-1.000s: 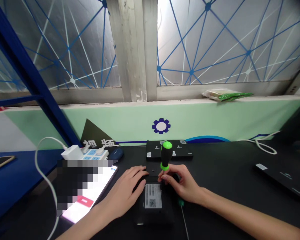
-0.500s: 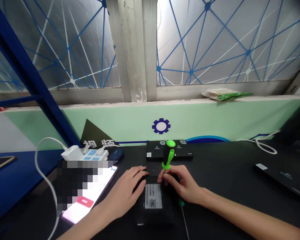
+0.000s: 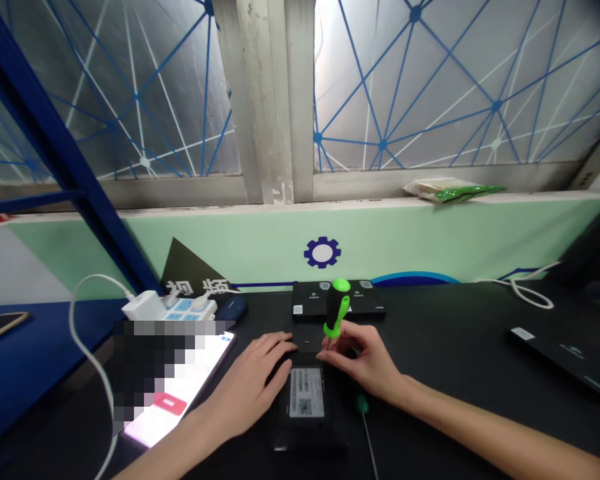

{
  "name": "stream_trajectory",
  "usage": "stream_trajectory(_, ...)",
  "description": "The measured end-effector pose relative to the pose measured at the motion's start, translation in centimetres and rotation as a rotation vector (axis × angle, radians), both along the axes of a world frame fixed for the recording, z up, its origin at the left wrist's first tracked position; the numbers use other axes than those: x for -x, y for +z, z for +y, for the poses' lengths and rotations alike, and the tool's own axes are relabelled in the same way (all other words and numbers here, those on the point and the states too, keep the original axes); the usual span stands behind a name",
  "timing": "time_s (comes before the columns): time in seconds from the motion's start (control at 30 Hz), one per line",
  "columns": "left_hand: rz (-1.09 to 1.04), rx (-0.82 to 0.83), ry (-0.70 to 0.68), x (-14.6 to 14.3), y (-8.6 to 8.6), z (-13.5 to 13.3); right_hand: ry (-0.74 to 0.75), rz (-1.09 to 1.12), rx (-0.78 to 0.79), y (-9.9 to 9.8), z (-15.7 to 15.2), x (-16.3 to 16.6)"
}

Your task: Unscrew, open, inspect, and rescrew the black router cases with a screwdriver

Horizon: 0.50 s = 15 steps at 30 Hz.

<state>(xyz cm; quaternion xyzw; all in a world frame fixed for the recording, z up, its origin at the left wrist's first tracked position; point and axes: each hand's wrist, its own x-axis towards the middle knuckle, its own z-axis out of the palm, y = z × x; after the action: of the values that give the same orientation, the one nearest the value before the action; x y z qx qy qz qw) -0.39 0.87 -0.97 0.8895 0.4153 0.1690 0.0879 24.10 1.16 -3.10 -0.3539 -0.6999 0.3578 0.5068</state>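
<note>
Fingers of the left hand (image 3: 253, 387) lie spread flat, holding nothing, on the left edge of a flat black plastic box with a white label (image 3: 307, 400) on the dark table (image 3: 455, 347). Just beyond the box's far right corner, the right hand (image 3: 367, 363) pinches a nearly upright black screwdriver with a bright green handle (image 3: 336, 308) below that handle. The screwdriver's tip is hidden. Farther back sit a second black box (image 3: 365, 299) and a white power strip (image 3: 173, 307).
</note>
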Motion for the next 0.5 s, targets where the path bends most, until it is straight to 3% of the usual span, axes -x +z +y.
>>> stream_trajectory(0.5,0.002,0.001,0.002,-0.09,0.24,-0.03,-0.01,-0.007,-0.047,0.14,-0.3,-0.15)
